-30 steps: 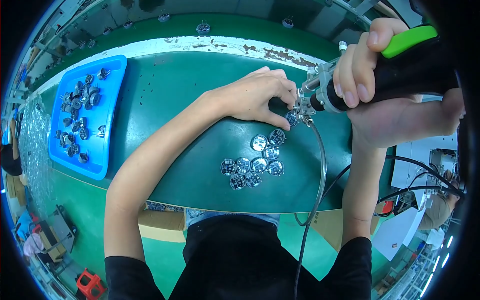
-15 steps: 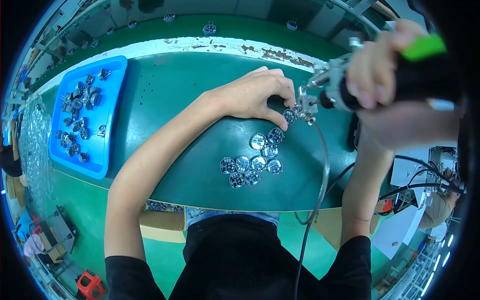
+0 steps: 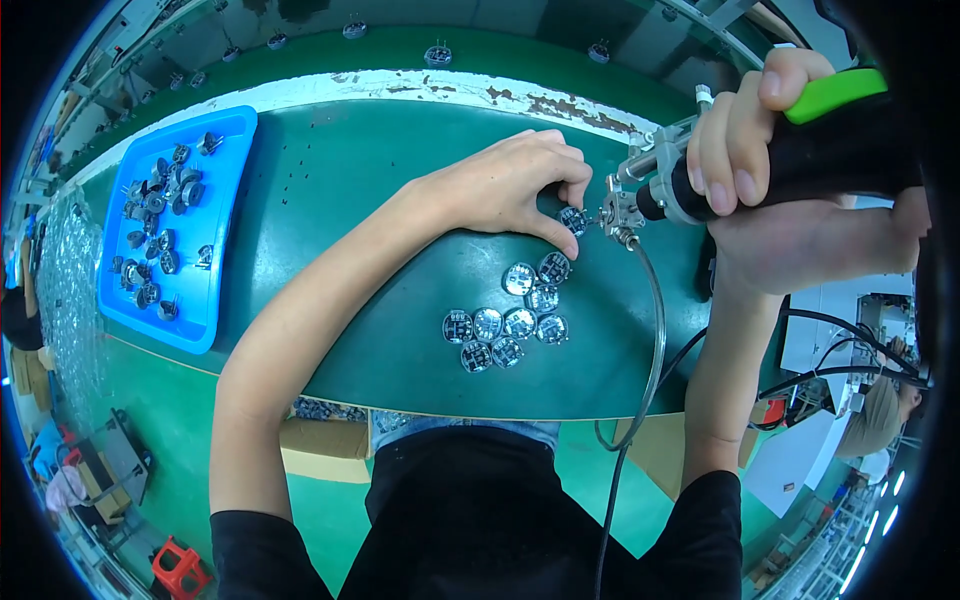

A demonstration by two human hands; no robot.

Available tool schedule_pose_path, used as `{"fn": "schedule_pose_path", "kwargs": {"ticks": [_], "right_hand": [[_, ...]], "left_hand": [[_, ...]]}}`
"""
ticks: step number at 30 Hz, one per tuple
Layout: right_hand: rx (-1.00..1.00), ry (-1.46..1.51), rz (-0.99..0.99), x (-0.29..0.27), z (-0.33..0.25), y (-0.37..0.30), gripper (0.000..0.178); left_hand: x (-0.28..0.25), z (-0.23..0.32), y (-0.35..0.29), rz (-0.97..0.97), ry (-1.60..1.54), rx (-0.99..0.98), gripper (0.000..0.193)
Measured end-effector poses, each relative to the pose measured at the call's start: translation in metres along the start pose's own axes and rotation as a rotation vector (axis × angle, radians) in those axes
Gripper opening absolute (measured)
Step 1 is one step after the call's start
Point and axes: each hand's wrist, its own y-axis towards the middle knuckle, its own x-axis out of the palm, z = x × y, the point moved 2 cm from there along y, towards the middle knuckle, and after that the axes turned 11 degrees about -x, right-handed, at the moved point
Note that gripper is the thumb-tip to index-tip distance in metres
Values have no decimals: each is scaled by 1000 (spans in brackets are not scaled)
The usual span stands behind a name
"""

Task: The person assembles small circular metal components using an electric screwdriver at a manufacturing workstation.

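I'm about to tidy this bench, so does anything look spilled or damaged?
Yes: tiny dark specks lie scattered on the green table, right of the blue tray, like spilled bits. The white strip behind looks chipped, brownish in places.

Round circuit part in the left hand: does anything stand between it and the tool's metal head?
Nothing visible does: only a narrow gap shows between the round circuit part and the metal head of the black tool, which the right hand grips.
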Motion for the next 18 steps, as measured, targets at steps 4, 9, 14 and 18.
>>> {"fn": "schedule_pose_path", "kwargs": {"ticks": [4,9,14,18], "right_hand": [[-7,7,-14,6,4,2,112],[-17,9,-31,6,2,1,113],[-28,12,-48,10,5,4,113],[-37,16,-60,11,7,6,113]], "left_hand": [[-1,0,-1,-3,10,-6,49],[0,0,-1,2,5,2,49],[0,-1,-1,-2,6,-1,49],[0,-1,-2,4,12,13,49]]}}
